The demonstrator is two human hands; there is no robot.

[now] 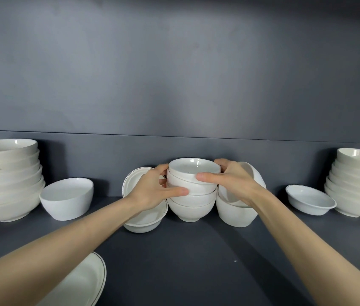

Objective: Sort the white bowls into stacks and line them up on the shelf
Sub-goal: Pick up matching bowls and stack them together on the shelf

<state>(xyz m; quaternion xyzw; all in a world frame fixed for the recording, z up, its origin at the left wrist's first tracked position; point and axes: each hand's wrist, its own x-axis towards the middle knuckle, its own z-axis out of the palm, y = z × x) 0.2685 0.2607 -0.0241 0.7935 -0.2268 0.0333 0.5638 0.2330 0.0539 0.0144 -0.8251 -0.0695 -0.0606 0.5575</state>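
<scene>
**Plate (82, 281) near, stack of bowls (191, 204) gripped beyond**

The plate is lying nearest on the shelf (196, 250). Farther back, the left hand (152, 191) and right hand (229, 180) are clasping the stack of bowls between them, thumbs in front, fingers curling behind.

- The centre stack (191, 202) of small footed white bowls stood upright on the grey shelf (196, 250), gripped by the left hand (152, 188) and right hand (234, 182).
- A taller left stack (7, 180) and right stack (355, 184) of wider bowls stood far to either side.
</scene>
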